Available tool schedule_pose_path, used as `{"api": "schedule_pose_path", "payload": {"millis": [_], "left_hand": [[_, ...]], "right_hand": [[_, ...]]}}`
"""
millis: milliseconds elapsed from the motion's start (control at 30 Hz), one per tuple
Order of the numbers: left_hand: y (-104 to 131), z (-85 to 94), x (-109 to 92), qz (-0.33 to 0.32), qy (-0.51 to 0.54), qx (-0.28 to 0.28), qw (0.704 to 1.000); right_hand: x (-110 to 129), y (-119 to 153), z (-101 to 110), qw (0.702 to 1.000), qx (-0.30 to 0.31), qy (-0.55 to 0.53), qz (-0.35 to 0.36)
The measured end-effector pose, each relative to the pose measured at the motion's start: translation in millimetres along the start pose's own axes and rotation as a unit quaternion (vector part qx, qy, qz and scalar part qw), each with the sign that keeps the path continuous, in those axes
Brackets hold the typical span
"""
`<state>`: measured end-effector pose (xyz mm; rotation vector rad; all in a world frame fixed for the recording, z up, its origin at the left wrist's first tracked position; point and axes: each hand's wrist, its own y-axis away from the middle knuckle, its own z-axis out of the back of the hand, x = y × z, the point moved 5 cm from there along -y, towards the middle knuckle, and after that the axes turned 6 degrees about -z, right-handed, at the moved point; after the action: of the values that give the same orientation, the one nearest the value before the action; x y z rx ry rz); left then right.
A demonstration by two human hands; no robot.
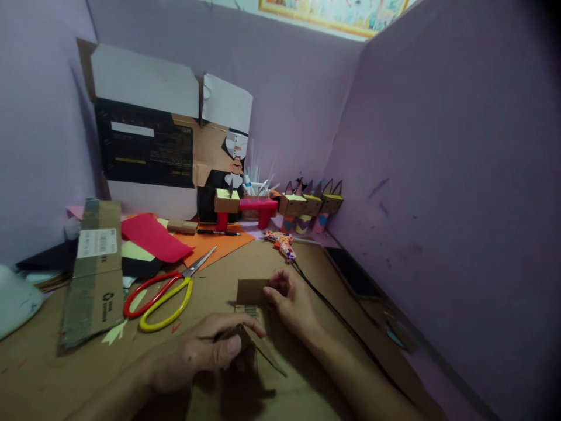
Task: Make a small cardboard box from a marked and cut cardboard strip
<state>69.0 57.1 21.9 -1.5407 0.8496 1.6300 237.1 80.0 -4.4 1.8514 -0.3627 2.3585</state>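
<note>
My left hand (213, 345) is closed on a folded piece of cardboard (258, 345), thumb on the near side and fingers behind it. Farther back, my right hand (289, 298) pinches the right end of a small upright cardboard flap (249, 290). A strip with a barcode-like print (248, 311) shows between the hands, just below that flap. Whether the flap and the folded piece are joined is hard to tell. Both hands are low over the cardboard-covered table (219, 266).
Scissors (169, 292) with red and yellow handles lie left of my hands, beside a long cardboard piece (99, 275). A hot glue gun (284, 244) with a black cable is behind my right hand. Small cardboard figures (311, 206) stand at the back; a dark phone-like slab (353, 272) lies right.
</note>
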Motion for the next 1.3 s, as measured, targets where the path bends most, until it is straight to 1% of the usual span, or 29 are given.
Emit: {"api": "schedule_pose_path", "payload": {"millis": [67,133,200,233,267,300,367,433,467,533,633,733,867,967,1033,1167,1233,1300], "left_hand": [[-0.3,7.2,-0.4,-0.004,0.023,-0.048,0.999],[0.3,14.9,-4.4,-0.011,0.026,-0.109,0.994],[1.4,19.0,-13.3,-0.030,-0.015,-0.165,0.986],[1.7,18.4,-19.2,-0.042,-0.051,-0.184,0.981],[1.4,15.7,-25.3,-0.054,-0.094,-0.193,0.975],[0.4,10.9,-30.6,-0.061,-0.142,-0.188,0.970],[-2.6,-0.6,-36.9,-0.052,-0.230,-0.166,0.958],[-5.2,-9.3,-38.0,-0.027,-0.287,-0.157,0.945],[-6.0,-11.7,-38.1,-0.018,-0.304,-0.165,0.938],[-6.5,-13.9,-38.3,-0.013,-0.325,-0.188,0.927],[-6.8,-15.1,-38.5,-0.014,-0.350,-0.201,0.915],[-6.8,-16.0,-40.1,-0.036,-0.373,-0.198,0.906],[-6.0,-17.3,-41.2,-0.071,-0.389,-0.187,0.899],[-2.4,-15.3,-39.2,-0.072,-0.382,-0.177,0.904],[2.9,-9.9,-36.9,-0.064,-0.381,-0.190,0.903],[13.8,6.2,-31.5,-0.046,-0.391,-0.252,0.884],[14.9,11.6,-27.9,-0.023,-0.381,-0.267,0.885],[13.0,13.7,-25.5,-0.004,-0.364,-0.270,0.892]], "right_hand": [[10.6,3.5,6.9,1.000,-0.004,0.008,0.014],[23.6,8.0,19.1,0.999,-0.026,0.006,0.022],[36.6,13.3,33.8,0.998,-0.061,0.005,0.033],[42.7,16.3,40.7,0.996,-0.081,0.005,0.045],[47.0,18.8,44.0,0.996,-0.073,0.006,0.050],[49.9,20.9,44.6,0.998,-0.048,0.006,0.051],[51.0,24.7,38.0,0.998,0.040,0.015,0.043],[47.4,28.6,27.3,0.991,0.130,0.032,0.022],[44.5,30.2,22.5,0.986,0.165,0.038,0.009],[39.2,32.2,15.8,0.976,0.212,0.034,-0.019],[38.1,33.2,13.1,0.968,0.251,0.012,-0.029],[43.1,34.7,15.3,0.963,0.268,0.020,0.000],[47.7,36.2,20.5,0.968,0.239,0.056,0.044],[47.2,36.4,22.9,0.968,0.238,0.064,0.055],[45.8,34.0,26.2,0.970,0.233,0.054,0.051],[41.2,26.0,32.8,0.977,0.211,0.023,0.034],[37.4,23.4,32.1,0.977,0.213,0.015,0.021],[33.0,22.3,29.6,0.975,0.220,0.012,0.008]]}}
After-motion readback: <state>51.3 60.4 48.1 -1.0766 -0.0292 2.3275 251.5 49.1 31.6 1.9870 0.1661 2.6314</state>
